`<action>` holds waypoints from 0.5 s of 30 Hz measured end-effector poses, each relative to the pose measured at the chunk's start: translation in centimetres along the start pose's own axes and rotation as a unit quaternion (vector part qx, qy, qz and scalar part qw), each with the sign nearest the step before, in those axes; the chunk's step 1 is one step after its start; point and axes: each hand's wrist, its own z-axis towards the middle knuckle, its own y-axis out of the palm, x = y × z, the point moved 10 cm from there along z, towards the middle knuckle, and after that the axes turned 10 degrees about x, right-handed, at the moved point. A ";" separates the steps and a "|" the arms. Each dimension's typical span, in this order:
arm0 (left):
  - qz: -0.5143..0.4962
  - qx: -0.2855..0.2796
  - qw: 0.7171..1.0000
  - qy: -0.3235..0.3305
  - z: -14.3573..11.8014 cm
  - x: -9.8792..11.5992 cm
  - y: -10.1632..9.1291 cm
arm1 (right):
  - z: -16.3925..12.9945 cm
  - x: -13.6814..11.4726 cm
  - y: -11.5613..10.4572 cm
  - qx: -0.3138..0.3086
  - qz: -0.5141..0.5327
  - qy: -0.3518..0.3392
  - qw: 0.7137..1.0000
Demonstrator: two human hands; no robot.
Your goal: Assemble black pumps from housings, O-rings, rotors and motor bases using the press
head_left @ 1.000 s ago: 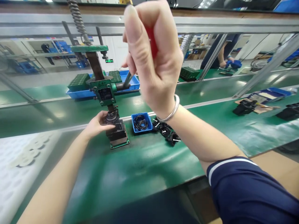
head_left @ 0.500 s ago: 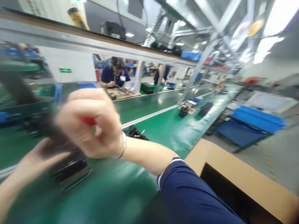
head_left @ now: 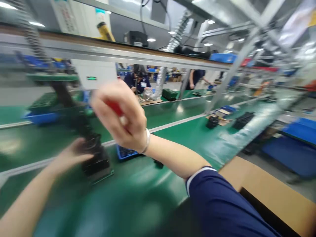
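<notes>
My right hand (head_left: 120, 118) is raised above the bench, its fingers wrapped round a red object (head_left: 114, 107). Most of that object is hidden in the fist, so its kind does not show. Low at the left, my left hand (head_left: 71, 154) has its thumb and fingers round a black boxy part (head_left: 97, 163). This part rests on a green-edged base (head_left: 105, 177) on the green bench top (head_left: 138, 200). Motion blurs both hands. Just behind my right wrist is a blue tray (head_left: 121, 154) with dark pieces in it.
A cardboard box (head_left: 266, 181) stands at the right bench edge. Black parts (head_left: 243, 120) sit farther along the bench. A metal-edged shelf (head_left: 98, 56) crosses above, held by a slanted post (head_left: 222, 84). Two people (head_left: 138, 80) work across the bench. Blue bins (head_left: 291, 154) are at far right.
The view has swung to the left, so the scene sits farther right. The blue tray behind my right wrist now shows. Each hand keeps its closed grip.
</notes>
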 end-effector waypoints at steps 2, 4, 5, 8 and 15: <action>-0.059 -0.008 0.998 0.003 0.0 0.0 -0.1 | -0.2 0.4 -0.8 0.061 0.058 0.010 0.996; -0.075 -0.003 0.997 0.000 0.3 -0.4 -0.3 | 0.2 0.5 -0.6 0.076 0.110 0.000 0.991; -0.086 -0.006 0.996 0.001 0.3 -0.4 -0.2 | 0.7 0.5 -0.4 0.072 0.132 -0.007 0.989; -0.097 0.007 0.995 0.019 -0.6 0.0 -0.1 | 2.9 1.5 1.0 0.027 0.163 0.022 0.986; 0.169 0.143 0.942 0.252 -9.9 5.2 -0.2 | -0.5 7.3 2.6 -0.082 0.148 0.203 0.964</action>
